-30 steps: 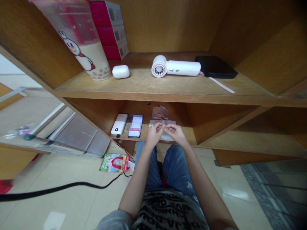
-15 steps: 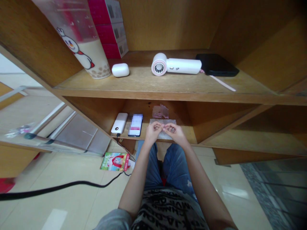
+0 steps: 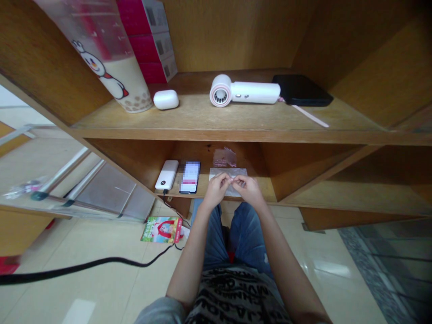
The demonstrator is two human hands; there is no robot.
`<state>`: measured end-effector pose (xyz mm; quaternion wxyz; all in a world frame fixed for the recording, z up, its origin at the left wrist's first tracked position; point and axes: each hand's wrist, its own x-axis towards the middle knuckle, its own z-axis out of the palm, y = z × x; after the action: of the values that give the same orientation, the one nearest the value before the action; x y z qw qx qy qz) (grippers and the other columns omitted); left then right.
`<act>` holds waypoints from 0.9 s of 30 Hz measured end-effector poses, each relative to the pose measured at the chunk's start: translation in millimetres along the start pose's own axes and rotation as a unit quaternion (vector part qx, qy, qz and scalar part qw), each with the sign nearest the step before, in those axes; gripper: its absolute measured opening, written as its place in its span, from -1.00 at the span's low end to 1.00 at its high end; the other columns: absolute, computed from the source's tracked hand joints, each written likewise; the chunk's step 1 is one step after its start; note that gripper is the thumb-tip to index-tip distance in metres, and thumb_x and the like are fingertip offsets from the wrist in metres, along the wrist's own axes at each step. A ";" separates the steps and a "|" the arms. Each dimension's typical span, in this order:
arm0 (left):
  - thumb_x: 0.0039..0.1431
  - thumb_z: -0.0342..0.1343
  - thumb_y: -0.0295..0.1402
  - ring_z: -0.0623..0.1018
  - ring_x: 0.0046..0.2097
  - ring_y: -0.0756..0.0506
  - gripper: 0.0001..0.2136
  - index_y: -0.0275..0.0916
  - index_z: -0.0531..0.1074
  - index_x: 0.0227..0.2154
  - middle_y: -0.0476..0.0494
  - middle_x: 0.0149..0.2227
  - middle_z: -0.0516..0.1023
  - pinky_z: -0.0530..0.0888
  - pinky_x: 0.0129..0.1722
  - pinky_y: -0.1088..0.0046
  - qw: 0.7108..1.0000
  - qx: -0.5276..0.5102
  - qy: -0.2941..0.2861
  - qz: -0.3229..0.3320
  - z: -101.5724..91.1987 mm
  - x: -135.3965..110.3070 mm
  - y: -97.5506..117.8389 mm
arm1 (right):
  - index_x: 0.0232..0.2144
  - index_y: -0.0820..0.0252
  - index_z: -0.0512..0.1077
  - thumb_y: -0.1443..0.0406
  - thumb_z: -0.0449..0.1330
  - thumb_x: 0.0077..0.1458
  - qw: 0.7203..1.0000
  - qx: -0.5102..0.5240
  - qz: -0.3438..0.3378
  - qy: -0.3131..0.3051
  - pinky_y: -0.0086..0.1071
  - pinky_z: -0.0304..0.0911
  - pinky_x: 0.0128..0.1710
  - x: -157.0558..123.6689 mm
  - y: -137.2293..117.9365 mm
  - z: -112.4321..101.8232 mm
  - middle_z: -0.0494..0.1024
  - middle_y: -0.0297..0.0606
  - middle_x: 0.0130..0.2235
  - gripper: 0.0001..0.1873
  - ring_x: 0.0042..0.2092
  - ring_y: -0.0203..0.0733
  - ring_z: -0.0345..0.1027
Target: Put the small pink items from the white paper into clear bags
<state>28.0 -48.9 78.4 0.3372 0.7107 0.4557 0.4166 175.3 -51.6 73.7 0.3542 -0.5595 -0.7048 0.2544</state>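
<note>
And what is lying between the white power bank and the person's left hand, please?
In the head view, a phone with its screen lit lies between the power bank and the left hand.

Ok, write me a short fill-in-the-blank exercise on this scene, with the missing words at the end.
The left hand and right hand meet over the pale sheet on the ____ (upper or lower) shelf.
Of the two, the hand nearer the phone is the ____ one.
The visible pink boxes in the stack number ____.
The handheld fan is mainly ____ in colour.
Missing words: lower; left; three; white.
</note>
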 end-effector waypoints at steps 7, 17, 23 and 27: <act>0.24 -0.11 -0.26 0.37 -0.33 -0.03 -0.77 -0.23 0.31 -0.47 -0.04 -0.45 0.36 0.26 -0.32 0.48 0.993 0.110 0.027 0.035 2.2 -1.8 5.8 | -0.50 0.14 0.46 0.20 0.11 -0.04 0.987 -0.092 0.035 0.129 -0.43 0.10 -0.48 2.2 2.4 -16.3 0.50 -0.31 -0.50 -0.82 -0.48 -0.24 0.31; 0.24 -0.10 -0.26 0.38 -0.35 -0.01 -0.77 -0.22 0.32 -0.47 -0.04 -0.45 0.37 0.26 -0.34 0.50 0.987 0.153 0.053 0.013 -2.2 -3.6 5.1 | -0.37 0.12 0.44 0.30 0.06 0.05 0.990 -0.068 -0.085 0.088 -0.38 0.21 -0.27 -6.5 0.2 -10.5 0.45 -0.25 -0.31 -0.85 -0.27 -0.19 0.32; 0.24 -0.10 -0.26 0.38 -0.34 -0.02 -0.78 -0.22 0.31 -0.46 -0.03 -0.44 0.36 0.26 -0.33 0.50 0.985 0.164 0.048 0.009 -5.7 -4.8 4.8 | -0.31 0.10 0.50 0.29 0.06 0.09 0.987 -0.089 -0.123 0.042 -0.26 0.18 -0.08 -15.0 -9.2 -1.3 0.44 -0.21 -0.21 -0.79 -0.13 -0.14 0.28; 0.26 -0.13 -0.26 0.38 -0.34 -0.03 -0.77 -0.22 0.31 -0.45 -0.05 -0.43 0.36 0.26 -0.33 0.49 0.983 0.177 0.037 0.011 -6.7 -5.3 5.1 | -0.23 0.09 0.50 0.21 0.05 0.12 0.987 -0.125 -0.099 0.029 -0.21 0.18 -0.05 -13.4 -10.1 0.7 0.44 -0.18 -0.14 -0.74 -0.08 -0.08 0.26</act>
<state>22.6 -54.9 84.2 0.1841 0.7485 0.5264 0.3588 170.3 -67.0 78.0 0.3258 -0.5340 -0.7721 0.1117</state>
